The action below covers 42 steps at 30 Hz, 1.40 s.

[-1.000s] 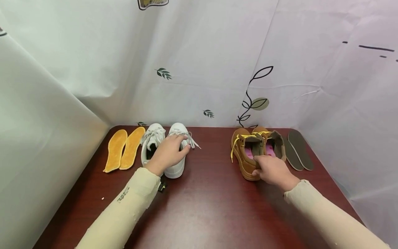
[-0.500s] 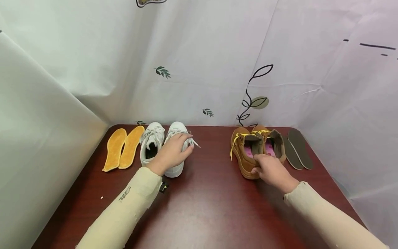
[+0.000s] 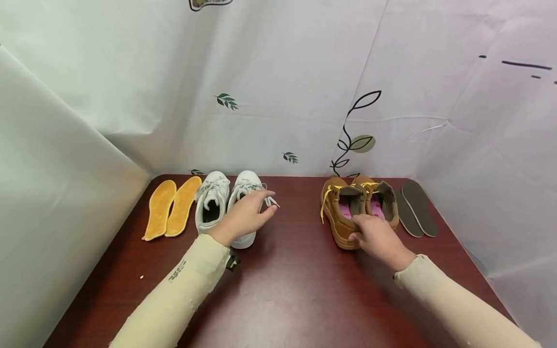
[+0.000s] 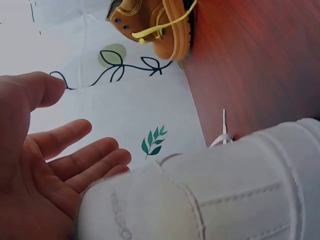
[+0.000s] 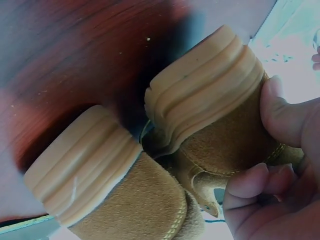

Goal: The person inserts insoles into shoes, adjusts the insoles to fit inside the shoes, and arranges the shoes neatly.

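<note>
My left hand (image 3: 246, 217) hovers over the right one of two white sneakers (image 3: 241, 241), its thumb and fingers spread with nothing between them. Seen from the left wrist, the palm and loosely extended fingers lie beside the white heel (image 4: 240, 195). Toward the right, my right hand (image 3: 379, 241) pinches the heel collar of the left tan lace-up shoe (image 3: 337, 220), thumb on the outer heel and fingers over the rim. The second tan shoe (image 3: 393, 212) stands right beside it. Pink insoles (image 3: 376, 208) show inside the tan pair. The left white sneaker (image 3: 213, 193) has a dark opening.
Two orange fuzzy insoles (image 3: 161, 208) lie left of the sneakers. A pair of dark grey insoles (image 3: 419, 208) lies at the far right. The dark red table (image 3: 287, 290) backs onto a white patterned curtain (image 3: 278, 87).
My left hand has shifted slightly right across the white sneaker, uncovering more of the left one's opening. My right hand keeps its hold on the tan shoe.
</note>
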Tool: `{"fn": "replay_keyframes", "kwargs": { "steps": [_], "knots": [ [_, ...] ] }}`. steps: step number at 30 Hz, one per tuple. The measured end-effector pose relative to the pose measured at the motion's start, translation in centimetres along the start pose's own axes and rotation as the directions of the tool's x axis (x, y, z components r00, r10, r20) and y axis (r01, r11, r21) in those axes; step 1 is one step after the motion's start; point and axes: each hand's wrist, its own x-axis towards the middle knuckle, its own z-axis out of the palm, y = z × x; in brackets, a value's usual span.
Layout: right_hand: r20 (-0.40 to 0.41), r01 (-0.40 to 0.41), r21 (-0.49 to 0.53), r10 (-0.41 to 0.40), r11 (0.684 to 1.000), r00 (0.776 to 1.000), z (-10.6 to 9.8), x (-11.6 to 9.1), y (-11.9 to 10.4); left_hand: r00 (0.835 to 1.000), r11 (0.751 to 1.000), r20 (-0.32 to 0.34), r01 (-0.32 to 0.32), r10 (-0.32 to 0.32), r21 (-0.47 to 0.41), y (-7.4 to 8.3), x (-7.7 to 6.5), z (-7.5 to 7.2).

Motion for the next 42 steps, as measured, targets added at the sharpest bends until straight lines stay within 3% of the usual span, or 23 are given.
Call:
{"fn": "replay_keyframes", "kwargs": {
  "steps": [8,17,20,25,29,33,39,40,42],
  "knots": [
    [-0.054,0.044,-0.001,-0.044,0.999,0.998,-0.7,0.3,-1.2,1.0,0.999,0.01,-0.002,0.002,-0.035,0.6,0.0,0.4],
    [-0.086,0.076,0.008,-0.076,0.997,0.993,-1.6,0.1,-3.4,0.994,0.971,0.089,0.085,-0.067,-0.223,1.4,-0.1,0.1],
    [-0.097,0.109,0.005,-0.108,0.994,0.989,-1.8,0.1,-4.0,0.99,0.972,0.112,0.103,-0.081,-0.209,1.6,-0.1,0.7],
    [-0.124,0.158,0.001,-0.156,0.988,0.98,-2.1,0.2,-5.0,0.987,0.976,0.088,0.146,-0.133,-0.16,2.0,-0.1,1.4],
    [-0.146,0.173,0.008,-0.17,0.985,0.975,-2.5,0.2,-5.7,0.984,0.96,0.071,0.177,-0.165,-0.218,2.5,0.2,1.7],
    [-0.161,0.194,0.014,-0.189,0.981,0.969,-2.7,0.1,-6.4,0.98,0.922,0.076,0.201,-0.186,-0.331,3.0,0.3,2.4],
    [-0.178,0.213,0.009,-0.208,0.977,0.962,-2.8,0.0,-7.6,0.965,0.827,0.136,0.261,-0.222,-0.499,3.6,0.3,3.7],
    [-0.183,0.22,0.008,-0.215,0.975,0.959,-2.7,-0.1,-7.9,0.962,0.807,0.152,0.273,-0.227,-0.523,3.6,0.3,3.9],
    [-0.198,0.24,0.007,-0.234,0.971,0.952,-2.7,-0.1,-8.3,0.953,0.745,0.194,0.304,-0.234,-0.594,3.5,0.2,4.1]
  ]
}}
